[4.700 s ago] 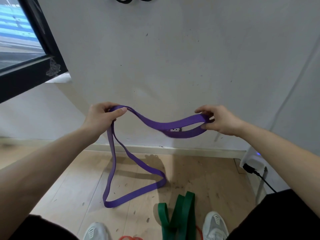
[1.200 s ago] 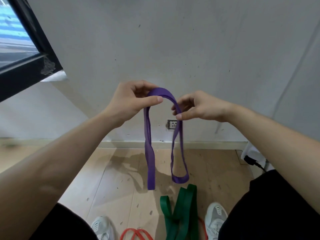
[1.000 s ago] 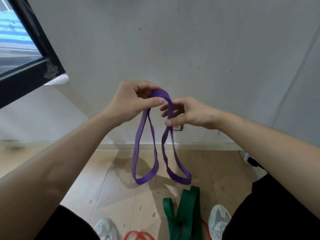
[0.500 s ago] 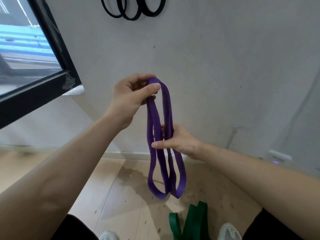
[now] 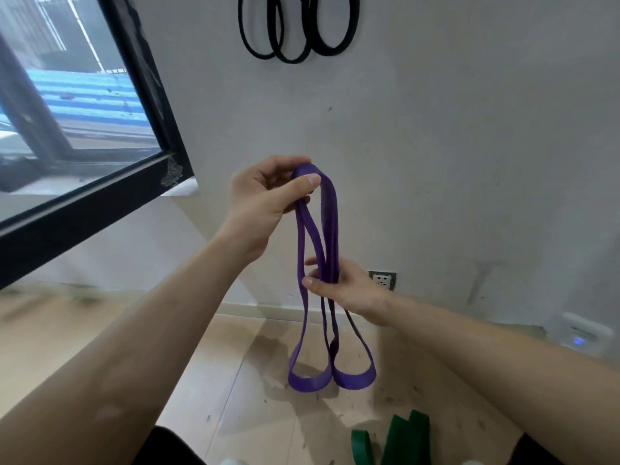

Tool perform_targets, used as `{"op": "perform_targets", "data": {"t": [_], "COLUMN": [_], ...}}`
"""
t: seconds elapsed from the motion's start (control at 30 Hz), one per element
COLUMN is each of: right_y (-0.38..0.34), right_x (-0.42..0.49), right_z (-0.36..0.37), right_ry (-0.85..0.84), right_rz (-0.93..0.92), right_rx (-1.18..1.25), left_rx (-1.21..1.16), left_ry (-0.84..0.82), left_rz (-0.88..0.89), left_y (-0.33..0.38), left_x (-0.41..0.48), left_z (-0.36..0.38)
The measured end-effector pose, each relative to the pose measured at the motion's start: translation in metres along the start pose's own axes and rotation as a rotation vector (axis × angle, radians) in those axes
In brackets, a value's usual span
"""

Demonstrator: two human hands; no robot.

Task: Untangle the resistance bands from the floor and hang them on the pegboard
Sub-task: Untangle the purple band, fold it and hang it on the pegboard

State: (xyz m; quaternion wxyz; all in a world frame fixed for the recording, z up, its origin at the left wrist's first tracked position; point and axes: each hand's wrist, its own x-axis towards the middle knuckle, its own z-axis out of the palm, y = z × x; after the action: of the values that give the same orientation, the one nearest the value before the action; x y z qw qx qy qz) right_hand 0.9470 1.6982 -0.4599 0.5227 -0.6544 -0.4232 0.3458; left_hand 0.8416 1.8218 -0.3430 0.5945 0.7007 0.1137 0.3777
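Note:
A purple resistance band (image 5: 330, 209) hangs doubled over in front of the wall, its two lower loops dangling just above the floor. My left hand (image 5: 265, 199) pinches the folded top of the band between thumb and fingers. My right hand (image 5: 345, 286) grips the gathered strands about halfway down. A green band (image 5: 399, 441) lies on the wooden floor at the bottom right. Black bands (image 5: 295, 31) hang high on the wall above; whatever holds them is out of frame.
A black-framed window (image 5: 80, 182) fills the upper left, its sill corner near my left hand. A wall socket (image 5: 382, 280) sits low behind my right hand. A white device with a blue light (image 5: 580, 335) stands at the right by the baseboard.
The band went from stretched wide between both hands to folded double. My left hand kept the top while my right hand slid down the strands. The view tilted up, revealing the black bands.

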Motion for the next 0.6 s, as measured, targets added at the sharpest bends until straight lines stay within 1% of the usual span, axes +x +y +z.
{"op": "perform_targets", "data": {"t": [0.13,0.3,0.37,0.5,0.6], "right_y": [-0.006,-0.003,-0.002,0.001,0.005], "right_x": [0.006,0.013,0.015,0.024,0.029], "right_z": [0.006,0.028,0.040,0.057,0.066], "right_ry": [-0.074,-0.037,-0.018,0.024,0.024], "right_rz": [0.003,-0.011,-0.014,0.001,0.000], "right_rx": [0.007,0.013,0.034,0.089,0.095], "left_rx": [0.043,0.096,0.177,0.391,0.462], "left_ry": [0.009,0.057,0.075,0.082,0.102], "left_rz": [0.029,0.085,0.147,0.336,0.385], "left_y": [0.001,0.004,0.004,0.003,0.000], "left_x": [-0.001,-0.002,-0.003,-0.004,-0.003], "left_z": [-0.011,-0.017,-0.017,-0.019,-0.025]}}
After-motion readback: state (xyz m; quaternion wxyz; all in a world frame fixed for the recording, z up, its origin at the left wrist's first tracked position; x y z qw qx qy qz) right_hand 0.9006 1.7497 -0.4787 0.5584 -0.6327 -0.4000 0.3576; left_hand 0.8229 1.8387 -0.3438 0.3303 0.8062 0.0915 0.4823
